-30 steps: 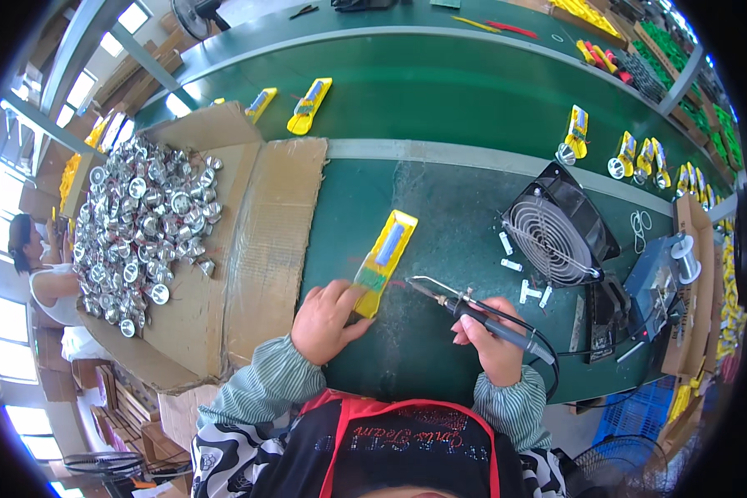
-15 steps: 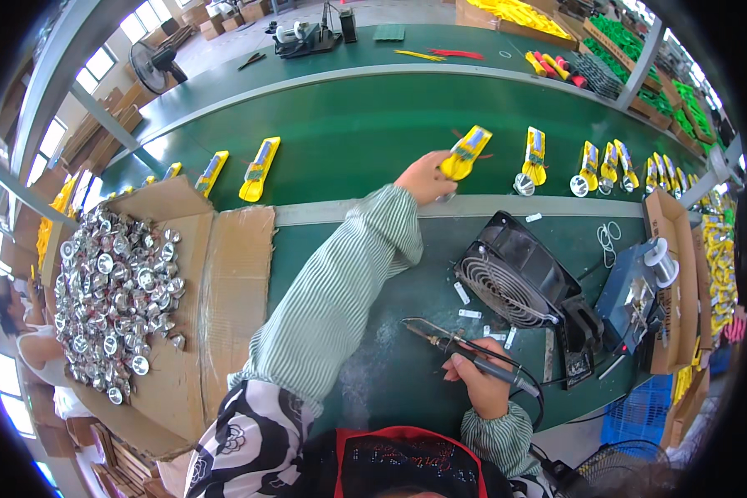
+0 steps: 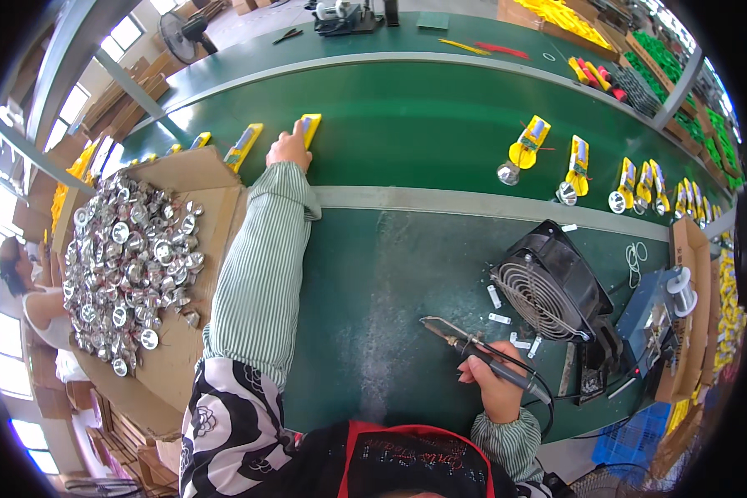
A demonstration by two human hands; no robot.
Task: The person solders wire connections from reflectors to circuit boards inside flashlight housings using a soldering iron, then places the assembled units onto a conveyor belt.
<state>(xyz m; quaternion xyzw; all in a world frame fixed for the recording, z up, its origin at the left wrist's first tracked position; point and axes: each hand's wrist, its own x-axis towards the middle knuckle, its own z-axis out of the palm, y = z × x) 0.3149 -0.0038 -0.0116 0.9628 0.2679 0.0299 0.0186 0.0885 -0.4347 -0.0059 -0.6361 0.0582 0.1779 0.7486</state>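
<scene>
Far out on the green belt (image 3: 440,124), a yellow piece (image 3: 310,127) lies with its long axis running away from the person, slightly tilted, and the left hand (image 3: 290,150) rests on its near end. The fingers cover that end, so whether they pinch it or only press on it cannot be told. It lies straight ahead of the left shoulder at full reach, the striped sleeve (image 3: 261,274) stretched across the grey rail (image 3: 473,202) that parts belt from bench. Just left of it a second yellow piece (image 3: 244,146) lies near parallel, and more follow toward the left rim. The right hand (image 3: 496,388) is well apart, close to the body over the near bench, closed round the handle of a soldering iron (image 3: 473,353) whose tip points left and away; so the left hand is by far the nearer one. Beside the iron stands a black fan (image 3: 548,295). On the left an open cardboard box (image 3: 170,365) holds a heap of shiny round metal parts (image 3: 124,266). Further right on the belt lie yellow pieces with round reflectors (image 3: 524,153).
</scene>
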